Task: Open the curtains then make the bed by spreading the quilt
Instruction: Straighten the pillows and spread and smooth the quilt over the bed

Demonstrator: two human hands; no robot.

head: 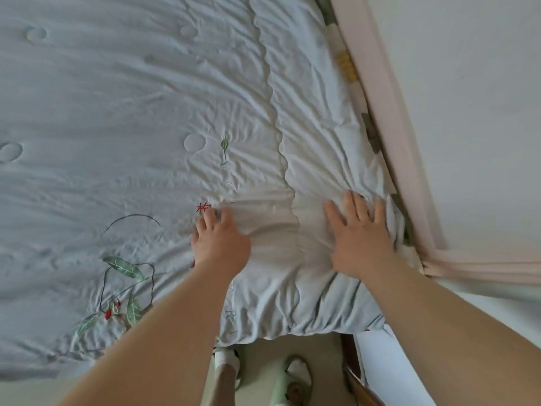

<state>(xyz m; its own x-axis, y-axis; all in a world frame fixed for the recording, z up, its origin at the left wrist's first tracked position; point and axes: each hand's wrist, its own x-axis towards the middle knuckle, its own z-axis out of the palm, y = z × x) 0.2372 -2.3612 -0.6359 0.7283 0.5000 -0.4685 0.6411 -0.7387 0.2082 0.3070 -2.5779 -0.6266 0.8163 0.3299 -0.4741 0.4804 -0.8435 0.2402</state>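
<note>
Flat open palms, left hand [220,241] and right hand [360,234], gripping nothing, risk dragging the pale blue embroidered quilt [131,112] into fresh creases.

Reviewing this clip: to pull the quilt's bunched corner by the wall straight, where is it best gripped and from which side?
Probably the quilt hem at the near-right corner, where it hangs bunched over the bed's edge. Come from the foot side, beside the right hand, pinching the thick fold. Both hands now lie flat; the left hand rests further in.
</note>
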